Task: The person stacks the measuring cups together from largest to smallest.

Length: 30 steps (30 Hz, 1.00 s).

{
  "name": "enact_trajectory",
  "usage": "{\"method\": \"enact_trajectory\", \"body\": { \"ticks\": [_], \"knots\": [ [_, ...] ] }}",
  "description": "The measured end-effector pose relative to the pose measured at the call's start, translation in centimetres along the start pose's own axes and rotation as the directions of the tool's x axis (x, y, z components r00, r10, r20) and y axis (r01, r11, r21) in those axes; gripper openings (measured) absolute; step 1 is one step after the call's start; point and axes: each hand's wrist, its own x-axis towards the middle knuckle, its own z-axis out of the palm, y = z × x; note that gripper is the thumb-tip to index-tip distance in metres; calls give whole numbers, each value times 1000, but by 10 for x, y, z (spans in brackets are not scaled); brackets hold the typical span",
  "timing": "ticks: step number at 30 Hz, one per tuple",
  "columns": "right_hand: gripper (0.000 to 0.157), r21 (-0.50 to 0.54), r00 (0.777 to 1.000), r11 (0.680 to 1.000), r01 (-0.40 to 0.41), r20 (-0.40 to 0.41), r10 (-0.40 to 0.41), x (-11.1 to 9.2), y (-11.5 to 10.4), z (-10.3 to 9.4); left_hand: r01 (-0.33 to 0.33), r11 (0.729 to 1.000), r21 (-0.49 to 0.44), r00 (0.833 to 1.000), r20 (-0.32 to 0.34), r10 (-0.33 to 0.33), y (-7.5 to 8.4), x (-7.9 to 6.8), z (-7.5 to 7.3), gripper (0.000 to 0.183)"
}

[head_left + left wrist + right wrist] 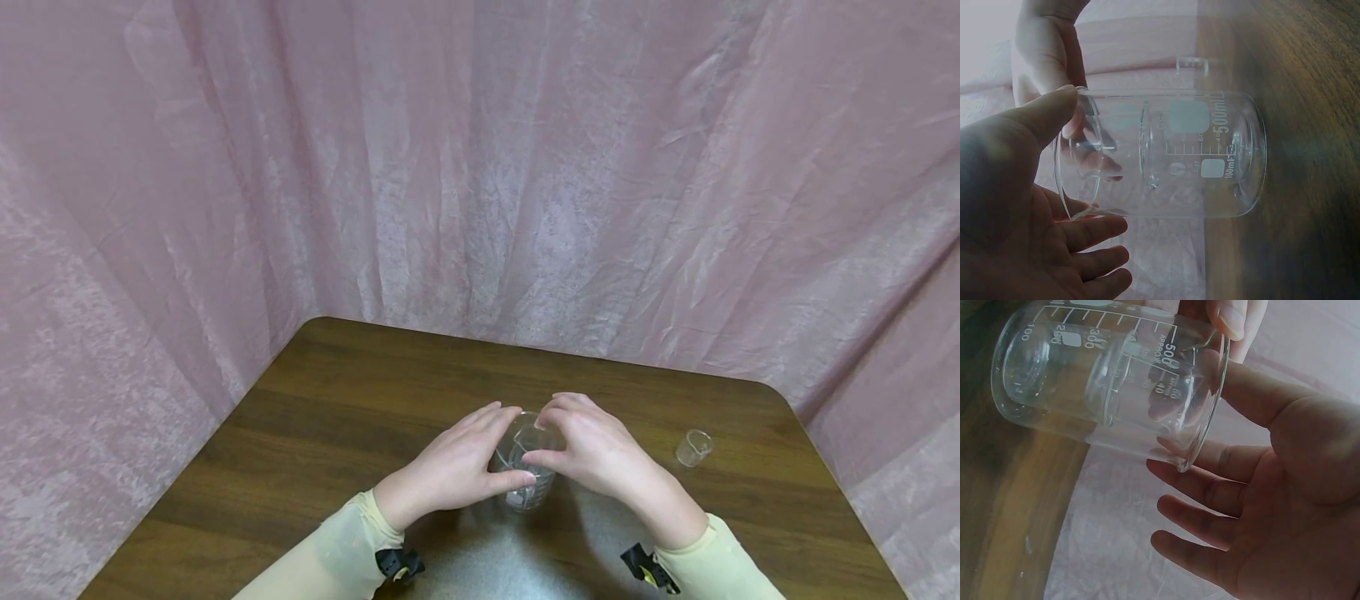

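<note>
A large clear beaker [528, 497], marked 500 ml, stands upright at the middle of the table. A smaller beaker [1146, 169] sits inside it, its rim partway up the larger wall. My left hand [461, 467] grips the large beaker's rim, thumb on the near side and fingers round the left. Over the mouth, my right hand [592, 446] reaches from the other side with its thumb across the opening. In the right wrist view its fingers [1204, 519] are spread loosely by the rim, and the fingertips seen through the glass stop short of the inner rim.
A small clear beaker [693, 448] stands apart on the right side of the brown wooden table [337, 383]. Pink curtains [480, 167] hang behind the table and down both sides. Light glares off the table's near edge.
</note>
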Motion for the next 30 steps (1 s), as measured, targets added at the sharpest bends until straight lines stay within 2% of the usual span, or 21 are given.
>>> {"method": "enact_trajectory", "body": {
  "ticks": [9,21,30],
  "knots": [
    [38,-30,998,998,53,22,-53,3,2,1,6,1000,-9,1000,6,-6,0,0,0,96],
    [37,-49,993,998,32,116,-26,12,-2,0,13,1000,-12,1000,17,-13,1,-2,-1,97],
    [33,-94,987,996,12,162,3,19,-7,1,-8,1000,12,1000,-12,8,2,0,0,94]
  ]
}}
